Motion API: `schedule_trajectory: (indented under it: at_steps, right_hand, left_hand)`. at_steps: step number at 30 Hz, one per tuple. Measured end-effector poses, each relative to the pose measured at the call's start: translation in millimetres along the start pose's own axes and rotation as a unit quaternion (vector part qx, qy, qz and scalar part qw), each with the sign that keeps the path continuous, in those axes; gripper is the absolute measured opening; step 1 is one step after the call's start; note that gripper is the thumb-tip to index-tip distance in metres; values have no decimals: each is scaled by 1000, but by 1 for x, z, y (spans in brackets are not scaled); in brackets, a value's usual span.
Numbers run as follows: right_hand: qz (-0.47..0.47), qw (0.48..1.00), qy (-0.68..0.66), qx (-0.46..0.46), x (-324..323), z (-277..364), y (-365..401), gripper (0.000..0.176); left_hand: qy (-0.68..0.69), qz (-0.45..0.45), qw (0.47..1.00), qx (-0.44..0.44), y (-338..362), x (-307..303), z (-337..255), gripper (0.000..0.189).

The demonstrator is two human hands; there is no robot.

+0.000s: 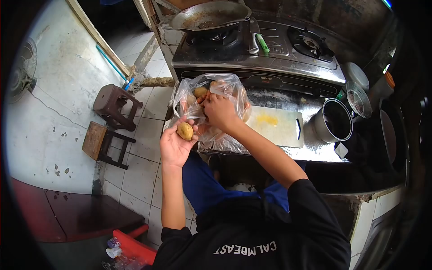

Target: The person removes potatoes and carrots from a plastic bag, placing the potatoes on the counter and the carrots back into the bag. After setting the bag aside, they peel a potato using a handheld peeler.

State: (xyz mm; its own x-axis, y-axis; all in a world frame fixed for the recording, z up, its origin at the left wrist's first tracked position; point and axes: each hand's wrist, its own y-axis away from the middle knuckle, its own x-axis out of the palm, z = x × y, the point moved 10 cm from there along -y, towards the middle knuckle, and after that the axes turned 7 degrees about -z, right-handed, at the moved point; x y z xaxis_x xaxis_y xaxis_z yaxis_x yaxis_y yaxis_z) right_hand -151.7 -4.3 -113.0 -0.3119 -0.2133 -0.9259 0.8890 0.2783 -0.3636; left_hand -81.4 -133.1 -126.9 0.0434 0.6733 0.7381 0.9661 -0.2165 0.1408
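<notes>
My left hand (pixel 177 146), palm turned up, holds a potato (pixel 185 131) in its curled fingers, just in front of a clear plastic bag (pixel 231 81). Inside the bag lie another potato (pixel 200 92), some orange carrots (pixel 202 98) and further produce blurred by the plastic. My right hand (pixel 220 111) reaches into the bag's opening with bent fingers. Whatever its fingertips grip, if anything, is hidden. To the right of the bag lies a pale cutting board (pixel 275 127) with a yellow stain.
Behind the counter stands a gas stove (pixel 256 58) with a large wok (pixel 209 15) and a green-handled tool (pixel 262 43). A metal pot (pixel 333 120) and a wire strainer (pixel 358 99) are on the right. Stools (pixel 115 104) stand on the tiled floor at the left.
</notes>
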Motion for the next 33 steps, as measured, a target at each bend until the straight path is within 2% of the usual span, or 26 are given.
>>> schedule_trajectory:
  at_steps: [1,2,4,5,6,7,8,10,11,12,13,14,15,17,18,20,21,22,23,25,26,28,29,31,33]
  right_hand:
    - [-32,999,-35,13,-22,-4,6,39]
    - [-30,999,-35,12,-38,-9,10,39]
    - [-82,962,-228,122,-71,-45,23,34]
    - [-78,963,-227,121,-74,-55,32,34]
    - [-79,790,-567,217,-63,-76,46,36]
    - [-69,495,-819,282,-47,-79,58,38]
    - [-68,495,-819,283,-47,-80,66,38]
    - [-52,426,-852,300,-41,-71,87,40]
    - [-52,426,-851,301,-43,-65,96,40]
    - [-38,379,-867,320,-41,-53,104,41]
    - [-23,332,-880,338,-40,-40,109,42]
    - [-19,291,-891,347,-41,-28,111,44]
    - [-18,291,-891,348,-40,-24,111,44]
    - [-8,155,-940,302,-43,-12,106,42]
    - [-16,142,-942,304,-36,-14,108,39]
    - [-4,152,-937,315,-29,-21,118,38]
    - [12,162,-930,330,-27,-22,124,36]
    - [13,109,-919,379,-26,-24,134,36]
    - [10,107,-918,381,-31,-28,140,36]
    - [-3,105,-923,369,-41,-37,148,41]
    - [1,98,-933,347,-48,-41,151,44]
    - [-23,108,-928,356,-54,-51,162,43]
    - [-50,119,-924,361,-57,-61,166,43]
    - [-77,136,-913,377,-50,-84,181,42]
    - [-85,151,-884,434,-30,-111,203,41]
  left_hand:
    - [71,8,996,-50,3,0,12,43]
    - [52,-6,998,-43,5,-2,15,39]
    - [16,-20,999,-36,8,0,20,40]
    - [-26,-30,999,-31,10,4,21,40]
    - [-46,-27,998,-13,15,17,19,39]
    - [-44,-29,999,-13,16,29,21,39]
    - [-134,-37,989,39,16,41,14,40]
    - [-287,-40,945,151,13,60,2,48]
    - [-287,-40,945,150,11,69,5,48]
    - [-412,-25,869,272,20,98,-11,51]
    - [-520,-10,762,385,34,130,-20,53]
    - [-580,18,707,403,39,151,-14,59]
    - [-605,66,680,409,44,168,-2,64]
    - [-696,143,608,355,44,175,36,66]
    - [-696,145,607,356,48,175,38,66]
    - [-618,153,695,333,52,172,37,67]
    - [-491,122,830,235,42,153,31,55]
    - [-505,66,797,324,40,148,8,48]
    - [-513,9,756,407,37,139,-12,42]
    - [-542,-70,769,331,-7,96,-18,23]
    - [-542,-69,770,328,-26,87,-17,23]
    - [-758,12,570,316,-61,93,9,19]
    - [-757,16,570,319,-70,91,13,19]
    - [-775,125,587,198,-90,89,54,29]
    - [-773,130,576,231,-91,97,60,30]
